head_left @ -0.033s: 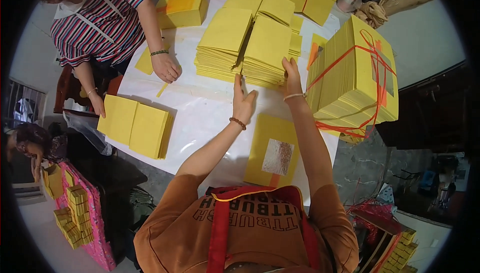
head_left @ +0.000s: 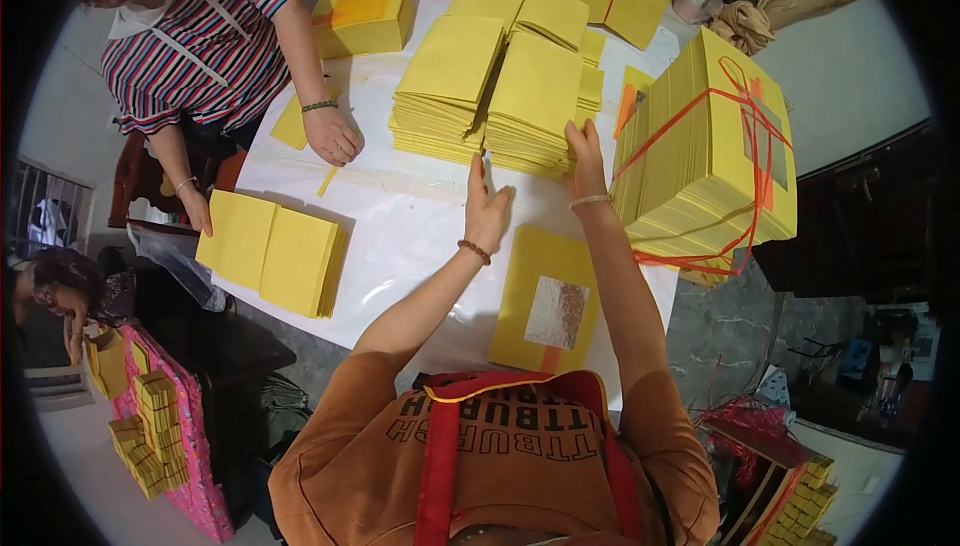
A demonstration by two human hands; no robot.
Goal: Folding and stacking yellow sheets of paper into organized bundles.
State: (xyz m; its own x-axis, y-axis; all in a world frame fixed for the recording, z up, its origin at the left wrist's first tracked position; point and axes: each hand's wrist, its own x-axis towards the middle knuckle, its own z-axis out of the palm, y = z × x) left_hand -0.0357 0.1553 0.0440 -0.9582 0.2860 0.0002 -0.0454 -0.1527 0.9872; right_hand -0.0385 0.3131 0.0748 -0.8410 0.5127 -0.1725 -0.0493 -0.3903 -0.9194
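Both hands reach for the nearer stack of yellow paper sheets (head_left: 535,106) just ahead — the right hand (head_left: 586,158) grips its corner, the left hand (head_left: 487,208) hovers open beside it on the desk (head_left: 400,226). Squaring seems underway; lifting would need both hands gripping.

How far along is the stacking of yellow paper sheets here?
Done: one large stack stands bound with red string. In hand: the left hand and right hand reach the near edge of two loose piles. Left: those piles and a smaller pile by the co-worker lie untied.
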